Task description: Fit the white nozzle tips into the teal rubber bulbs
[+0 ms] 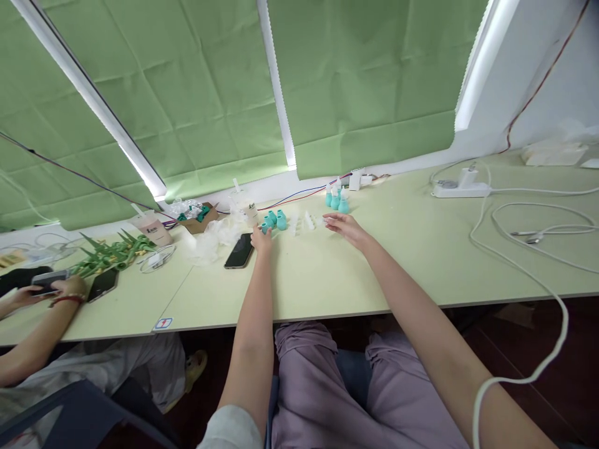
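Note:
My left hand is closed on one of several small teal squeeze bulbs at the near left of their group. Just beside it stand the other teal bulbs, without tips. My right hand pinches a small whitish piece between thumb and fingers; its exact shape is too small to tell. Between my hands lie rows of small white, translucent parts. Farther back, several teal bulbs with pale pointed tips stand upright. A black phone lies to the left of my left hand.
Crumpled plastic bags, a cardboard box and drink cups are on the left. Another person's hands hold a phone beside green plants. A power strip and a loose white cable lie right, crossing near my arm.

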A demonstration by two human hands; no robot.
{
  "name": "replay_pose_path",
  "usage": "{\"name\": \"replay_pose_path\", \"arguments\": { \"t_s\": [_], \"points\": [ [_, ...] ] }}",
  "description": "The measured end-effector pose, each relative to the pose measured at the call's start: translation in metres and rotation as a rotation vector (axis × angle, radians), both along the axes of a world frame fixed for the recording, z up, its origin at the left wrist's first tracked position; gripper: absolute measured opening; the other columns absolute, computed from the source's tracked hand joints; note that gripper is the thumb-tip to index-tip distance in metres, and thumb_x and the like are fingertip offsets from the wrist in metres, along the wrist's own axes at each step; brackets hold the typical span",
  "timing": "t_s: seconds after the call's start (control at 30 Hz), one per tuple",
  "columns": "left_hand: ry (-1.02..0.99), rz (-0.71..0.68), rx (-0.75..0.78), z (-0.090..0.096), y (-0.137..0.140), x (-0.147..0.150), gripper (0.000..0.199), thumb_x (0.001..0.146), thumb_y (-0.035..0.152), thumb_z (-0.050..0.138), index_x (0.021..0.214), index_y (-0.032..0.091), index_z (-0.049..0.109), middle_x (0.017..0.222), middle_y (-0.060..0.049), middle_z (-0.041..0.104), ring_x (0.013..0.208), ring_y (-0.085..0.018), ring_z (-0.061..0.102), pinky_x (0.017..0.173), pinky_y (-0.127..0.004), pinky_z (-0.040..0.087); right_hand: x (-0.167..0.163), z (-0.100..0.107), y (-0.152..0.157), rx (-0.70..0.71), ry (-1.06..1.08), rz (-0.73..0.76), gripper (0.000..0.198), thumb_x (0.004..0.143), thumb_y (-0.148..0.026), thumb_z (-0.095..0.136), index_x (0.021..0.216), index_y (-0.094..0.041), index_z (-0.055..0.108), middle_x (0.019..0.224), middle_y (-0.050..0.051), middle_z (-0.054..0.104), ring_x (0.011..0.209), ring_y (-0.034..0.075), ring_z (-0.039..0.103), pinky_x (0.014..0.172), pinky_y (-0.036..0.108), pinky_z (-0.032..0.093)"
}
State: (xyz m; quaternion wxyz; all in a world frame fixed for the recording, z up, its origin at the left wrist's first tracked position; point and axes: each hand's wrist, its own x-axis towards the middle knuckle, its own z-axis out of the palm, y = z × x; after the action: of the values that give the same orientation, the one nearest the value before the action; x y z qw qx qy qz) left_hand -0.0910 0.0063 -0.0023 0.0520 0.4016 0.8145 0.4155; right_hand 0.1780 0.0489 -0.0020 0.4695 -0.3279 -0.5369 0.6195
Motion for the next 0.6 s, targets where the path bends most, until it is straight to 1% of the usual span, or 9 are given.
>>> {"name": "replay_pose_path", "arguments": {
  "t_s": [0.07, 0.13, 0.23, 0.3, 0.37, 0.43, 0.47, 0.53, 0.6],
  "points": [
    [0.017, -0.006, -0.002, -0.001, 0.0, -0.001, 0.042, 0.084, 0.029, 0.056, 0.125, 0.019, 0.051, 0.124, -0.015, 0.057, 0.124, -0.032, 0.045, 0.099, -0.047, 0.031, -0.001, -0.001, -0.001, 0.011, 0.013, 0.013, 0.033, 0.064, -0.029, 0.076, 0.093, -0.017, 0.067, 0.099, 0.003, 0.065, 0.084, 0.007, 0.061, 0.093, 0.026, 0.052],
    [0.048, 0.023, 0.009, 0.0, -0.001, -0.001, 0.032, 0.081, 0.03, 0.059, 0.111, 0.019, 0.059, 0.12, -0.014, 0.059, 0.122, -0.034, 0.044, 0.096, -0.048, 0.032, -0.001, 0.0, -0.002, 0.009, 0.018, 0.016, 0.035, 0.06, -0.028, 0.078, 0.092, -0.017, 0.067, 0.098, 0.003, 0.064, 0.086, 0.008, 0.061, 0.094, 0.026, 0.051],
    [0.092, 0.058, 0.067, 0.006, -0.004, 0.003, 0.027, 0.081, 0.035, 0.06, 0.101, 0.018, 0.063, 0.118, -0.015, 0.058, 0.121, -0.036, 0.042, 0.095, -0.049, 0.033, -0.002, 0.002, -0.003, 0.0, 0.023, 0.006, 0.036, 0.059, -0.029, 0.079, 0.09, -0.017, 0.065, 0.099, 0.003, 0.064, 0.083, 0.007, 0.06, 0.094, 0.027, 0.051],
    [0.124, 0.023, 0.151, 0.011, -0.005, 0.009, 0.027, 0.085, 0.036, 0.054, 0.103, 0.017, 0.061, 0.117, -0.015, 0.058, 0.117, -0.032, 0.045, 0.095, -0.044, 0.034, -0.003, 0.004, -0.003, 0.005, 0.033, -0.006, 0.037, 0.06, -0.031, 0.078, 0.09, -0.017, 0.064, 0.1, 0.003, 0.063, 0.079, 0.006, 0.06, 0.093, 0.026, 0.051],
    [0.145, -0.112, 0.257, 0.015, -0.005, 0.021, 0.026, 0.089, 0.034, 0.048, 0.107, 0.017, 0.057, 0.111, -0.013, 0.059, 0.107, -0.025, 0.051, 0.092, -0.036, 0.037, -0.005, 0.005, -0.003, 0.031, 0.033, -0.024, 0.039, 0.06, -0.035, 0.077, 0.091, -0.017, 0.063, 0.1, 0.003, 0.063, 0.077, 0.006, 0.06, 0.091, 0.026, 0.051],
    [0.155, -0.329, 0.326, 0.017, -0.004, 0.038, 0.025, 0.091, 0.033, 0.045, 0.107, 0.017, 0.054, 0.1, -0.009, 0.061, 0.093, -0.019, 0.055, 0.085, -0.03, 0.04, -0.006, 0.006, -0.003, 0.086, 0.02, -0.047, 0.043, 0.06, -0.04, 0.076, 0.093, -0.017, 0.062, 0.098, 0.003, 0.064, 0.075, 0.006, 0.059, 0.087, 0.025, 0.05],
    [0.17, -0.445, 0.328, 0.017, -0.003, 0.048, 0.025, 0.09, 0.034, 0.046, 0.106, 0.017, 0.054, 0.096, -0.008, 0.061, 0.088, -0.018, 0.055, 0.083, -0.029, 0.041, -0.007, 0.006, -0.002, 0.122, 0.012, -0.06, 0.046, 0.06, -0.043, 0.075, 0.096, -0.017, 0.061, 0.097, 0.003, 0.064, 0.075, 0.006, 0.059, 0.085, 0.025, 0.05],
    [0.243, -0.641, 0.313, 0.015, -0.002, 0.068, 0.024, 0.088, 0.036, 0.051, 0.102, 0.017, 0.055, 0.095, -0.007, 0.062, 0.087, -0.017, 0.056, 0.084, -0.029, 0.041, -0.007, 0.006, -0.001, 0.194, -0.008, -0.084, 0.05, 0.061, -0.048, 0.074, 0.099, -0.017, 0.062, 0.096, 0.004, 0.065, 0.074, 0.007, 0.059, 0.08, 0.024, 0.049],
    [0.328, -0.756, 0.295, 0.011, -0.003, 0.084, 0.024, 0.087, 0.036, 0.054, 0.101, 0.017, 0.057, 0.098, -0.007, 0.063, 0.093, -0.019, 0.056, 0.087, -0.03, 0.041, -0.007, 0.006, 0.001, 0.25, -0.027, -0.098, 0.053, 0.06, -0.052, 0.073, 0.099, -0.017, 0.063, 0.096, 0.005, 0.065, 0.073, 0.008, 0.059, 0.078, 0.024, 0.049]
  ]
}}
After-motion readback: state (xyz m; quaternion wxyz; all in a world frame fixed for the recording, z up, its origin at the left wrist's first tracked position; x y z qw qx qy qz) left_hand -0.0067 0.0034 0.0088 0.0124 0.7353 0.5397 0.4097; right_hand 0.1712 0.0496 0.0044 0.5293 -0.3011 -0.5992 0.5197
